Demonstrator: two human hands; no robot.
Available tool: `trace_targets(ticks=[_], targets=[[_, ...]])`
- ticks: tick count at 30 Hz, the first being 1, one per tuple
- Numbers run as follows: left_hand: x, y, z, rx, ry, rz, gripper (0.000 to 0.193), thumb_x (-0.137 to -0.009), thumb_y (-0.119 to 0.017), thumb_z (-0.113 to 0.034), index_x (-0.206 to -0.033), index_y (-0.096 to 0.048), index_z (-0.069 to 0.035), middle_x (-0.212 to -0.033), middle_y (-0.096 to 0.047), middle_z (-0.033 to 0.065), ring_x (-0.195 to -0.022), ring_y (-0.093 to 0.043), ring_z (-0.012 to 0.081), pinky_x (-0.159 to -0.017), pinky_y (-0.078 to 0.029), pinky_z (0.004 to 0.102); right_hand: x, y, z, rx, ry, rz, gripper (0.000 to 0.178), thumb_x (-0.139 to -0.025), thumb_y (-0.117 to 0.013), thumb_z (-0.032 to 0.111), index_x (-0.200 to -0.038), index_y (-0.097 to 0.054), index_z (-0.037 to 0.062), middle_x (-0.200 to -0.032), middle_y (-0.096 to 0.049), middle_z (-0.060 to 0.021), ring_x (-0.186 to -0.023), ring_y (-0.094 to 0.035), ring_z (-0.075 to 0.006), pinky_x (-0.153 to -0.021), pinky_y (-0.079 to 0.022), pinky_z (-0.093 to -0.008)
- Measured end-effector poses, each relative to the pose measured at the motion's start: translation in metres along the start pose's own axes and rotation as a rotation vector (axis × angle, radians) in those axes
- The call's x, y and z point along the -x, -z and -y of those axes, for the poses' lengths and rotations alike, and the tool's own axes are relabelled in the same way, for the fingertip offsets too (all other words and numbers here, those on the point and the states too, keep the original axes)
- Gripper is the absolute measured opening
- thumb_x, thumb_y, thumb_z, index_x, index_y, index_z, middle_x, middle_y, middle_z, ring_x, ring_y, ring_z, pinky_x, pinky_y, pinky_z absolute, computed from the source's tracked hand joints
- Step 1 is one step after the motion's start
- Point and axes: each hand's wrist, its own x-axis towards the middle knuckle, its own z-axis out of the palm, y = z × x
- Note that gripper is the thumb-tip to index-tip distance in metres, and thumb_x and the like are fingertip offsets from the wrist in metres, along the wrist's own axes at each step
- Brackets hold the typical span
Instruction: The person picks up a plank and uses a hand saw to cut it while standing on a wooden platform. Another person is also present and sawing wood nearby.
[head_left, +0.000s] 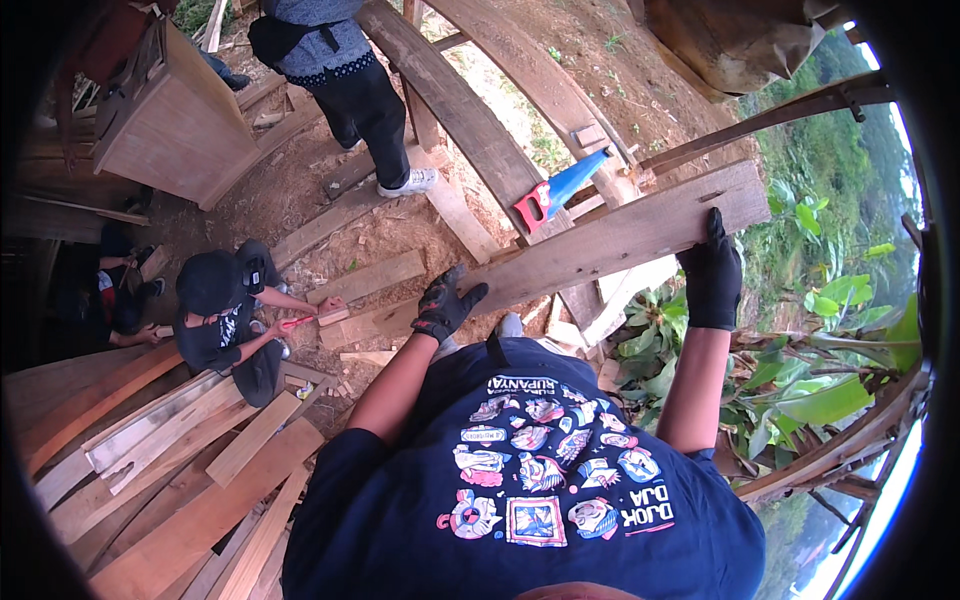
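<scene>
A long wooden plank lies across in front of me, slanting up to the right. My left hand, in a dark glove, grips it toward its left part, with the thumb at the near edge. Near the right end, my gloved right hand holds the plank's near edge, its fingers partly over the face. Just beyond the plank, a handsaw with a blue blade and red handle rests on a weathered beam. The undersides of both hands are hidden.
A crouching person in a black cap works on a small wood piece at left. Another person stands beyond. Stacked boards lie at lower left, a wooden cabinet stands upper left, and plants grow at right.
</scene>
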Motion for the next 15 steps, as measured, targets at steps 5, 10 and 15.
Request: trace_targets(ticks=[5,10,15], targets=[[0.005,0.010,-0.003,-0.057,-0.039,0.101,0.086,-0.088,-0.070,-0.076,-0.134,-0.071,-0.003,-0.127,-0.074,0.0242,-0.123,-0.069,0.0410,-0.106,-0.053,0.0485,-0.003,0.052,-0.028,0.253,0.112,0.033,0.057,-0.109,-0.065,0.027,-0.158,-0.048,0.0033,-0.140,-0.067,-0.0129,-0.123,-0.067,-0.0239,-0.104,-0.056,-0.0379],[0.006,0.026,-0.014,-0.072,0.009,0.281,0.086,-0.085,-0.065,-0.083,-0.125,-0.076,-0.008,-0.115,-0.077,0.0227,-0.111,-0.072,0.0431,-0.096,-0.055,0.0519,-0.011,0.083,-0.074,-0.541,-0.092,0.304,0.053,-0.111,-0.057,0.028,-0.161,-0.047,0.0105,-0.143,-0.066,-0.0128,-0.128,-0.066,-0.0322,-0.109,-0.053,-0.0438],[0.028,0.042,0.018,-0.141,0.125,0.101,0.092,-0.086,-0.058,-0.088,-0.124,-0.077,-0.007,-0.119,-0.076,0.0238,-0.114,-0.071,0.0440,-0.099,-0.055,0.0528,0.015,0.006,-0.091,-0.197,-0.390,-0.005,0.057,-0.112,-0.056,0.047,-0.151,-0.054,0.0051,-0.135,-0.070,-0.0169,-0.114,-0.071,-0.0287,-0.097,-0.057,-0.0427]])
